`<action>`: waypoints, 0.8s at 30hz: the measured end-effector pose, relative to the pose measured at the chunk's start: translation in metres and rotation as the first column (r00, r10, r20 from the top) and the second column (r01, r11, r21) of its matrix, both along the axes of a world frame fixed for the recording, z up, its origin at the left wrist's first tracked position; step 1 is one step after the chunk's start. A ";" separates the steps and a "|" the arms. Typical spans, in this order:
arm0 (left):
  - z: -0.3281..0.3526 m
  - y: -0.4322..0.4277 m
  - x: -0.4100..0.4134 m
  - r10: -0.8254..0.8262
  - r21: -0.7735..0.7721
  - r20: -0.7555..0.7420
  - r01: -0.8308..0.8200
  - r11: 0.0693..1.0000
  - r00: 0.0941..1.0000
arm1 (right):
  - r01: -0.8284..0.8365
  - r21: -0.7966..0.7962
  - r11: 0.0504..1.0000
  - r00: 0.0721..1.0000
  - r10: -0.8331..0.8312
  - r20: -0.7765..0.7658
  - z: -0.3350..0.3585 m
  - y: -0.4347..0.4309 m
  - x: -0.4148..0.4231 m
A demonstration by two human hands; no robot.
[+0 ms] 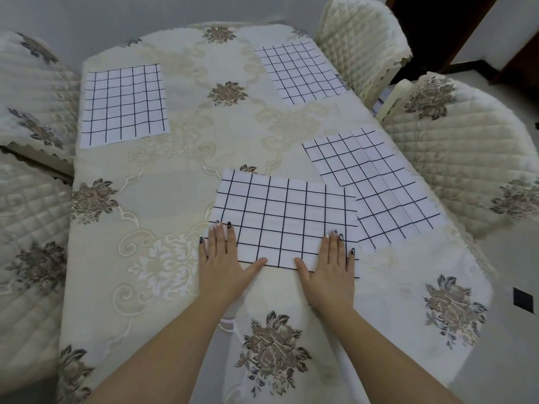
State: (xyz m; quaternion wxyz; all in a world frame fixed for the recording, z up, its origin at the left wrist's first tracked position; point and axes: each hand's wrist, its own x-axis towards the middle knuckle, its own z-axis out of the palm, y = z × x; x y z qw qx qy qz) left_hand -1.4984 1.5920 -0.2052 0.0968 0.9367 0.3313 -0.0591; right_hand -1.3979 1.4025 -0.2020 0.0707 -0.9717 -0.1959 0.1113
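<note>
A white cloth with a dark grid [284, 217] lies flat on the table in front of me. My left hand [223, 262] presses flat on its near left corner, fingers straight. My right hand [331, 265] presses flat on its near right corner in the same way. A second grid cloth [376, 182] lies to the right, its left edge tucked under the near one. Two more grid cloths lie farther off, one at the far left [125, 104] and one at the far right [303, 71].
The table carries a cream floral tablecloth [163, 205]. Quilted cream chairs stand on the right [455, 158], the far right [361, 39] and along the left [29, 91]. A dark doorway opens at the top right.
</note>
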 end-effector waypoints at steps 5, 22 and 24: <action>0.000 0.007 -0.015 0.083 -0.018 -0.012 -0.084 0.996 0.996 | 0.066 -0.028 0.997 0.998 -0.066 0.018 -0.002 -0.026 -0.002; 0.023 -0.049 0.025 -0.036 -0.049 0.055 0.039 0.998 0.998 | 0.060 0.137 0.989 0.998 -0.054 -0.043 0.021 0.050 -0.032; 0.018 -0.046 0.021 -0.012 -0.074 0.023 0.013 0.997 1.000 | 0.068 0.106 0.992 0.995 -0.060 -0.078 0.016 0.047 -0.034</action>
